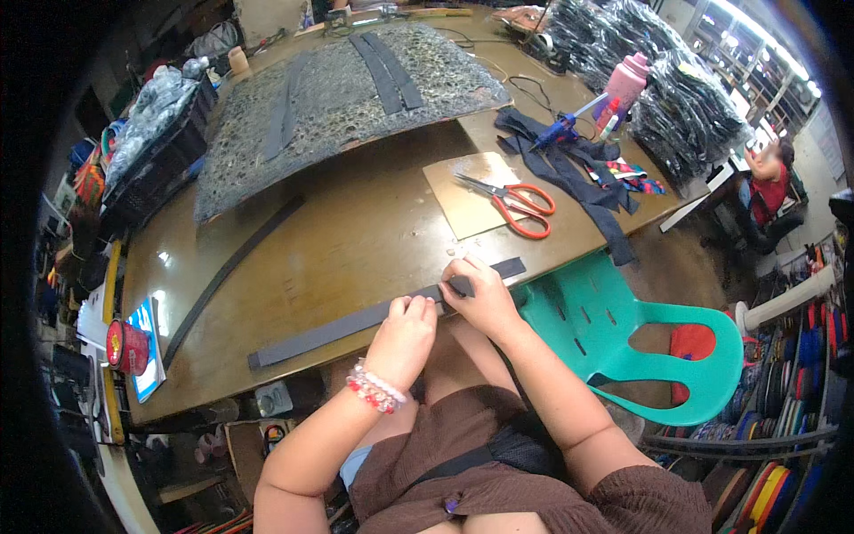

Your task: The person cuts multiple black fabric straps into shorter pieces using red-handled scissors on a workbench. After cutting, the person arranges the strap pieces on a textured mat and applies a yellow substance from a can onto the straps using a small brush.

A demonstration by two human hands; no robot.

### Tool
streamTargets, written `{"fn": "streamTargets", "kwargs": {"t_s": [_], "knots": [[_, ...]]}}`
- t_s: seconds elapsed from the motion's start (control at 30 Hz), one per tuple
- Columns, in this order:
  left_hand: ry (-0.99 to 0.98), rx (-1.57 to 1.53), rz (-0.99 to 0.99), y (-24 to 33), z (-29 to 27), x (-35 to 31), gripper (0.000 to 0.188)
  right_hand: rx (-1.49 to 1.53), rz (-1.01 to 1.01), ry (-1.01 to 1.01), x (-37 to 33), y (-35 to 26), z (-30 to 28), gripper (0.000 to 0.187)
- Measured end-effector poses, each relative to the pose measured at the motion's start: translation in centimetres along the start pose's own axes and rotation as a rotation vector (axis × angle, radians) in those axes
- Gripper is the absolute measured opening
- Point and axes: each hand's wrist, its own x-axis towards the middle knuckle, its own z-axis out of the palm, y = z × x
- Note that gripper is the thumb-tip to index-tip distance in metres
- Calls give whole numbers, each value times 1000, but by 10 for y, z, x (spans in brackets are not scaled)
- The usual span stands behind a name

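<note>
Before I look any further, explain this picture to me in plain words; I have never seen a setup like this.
There is no machine here: each grip is a person's bare hand. The one view comes from a camera worn on that person's head, looking down, so its left is their left; the wide lens bends straight edges.

The right grip pinches dark material at a long dark strip near the edge of the table. The left grip is at the same strip, but its fingertips are hard to make out.

Beyond the hands lie scissors, partly on a tan card, with a blue glue gun, a pink bottle and a speckled board.
</note>
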Motion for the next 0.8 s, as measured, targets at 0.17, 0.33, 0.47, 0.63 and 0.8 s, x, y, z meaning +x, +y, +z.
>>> {"fn": "streamTargets", "kwargs": {"t_s": [0.17, 0.33, 0.47, 0.63, 0.8], "knots": [[-106, 55, 7, 2, -3, 4, 39, 264, 160, 20, 11, 4, -54, 16], [-98, 57, -34, 6, -9, 8, 47, 263, 335, -60, 14, 14, -79, 17], [-89, 49, -63, 11, -7, 10, 49, 91, 327, 2, 12, 20, -72, 17], [-39, 75, -34, 8, -6, 10, 44, -9, 292, 37, 9, 21, -65, 17], [-20, 45, -66, 8, -5, 8, 43, -215, 147, 84, 2, 26, -56, 16]]}}
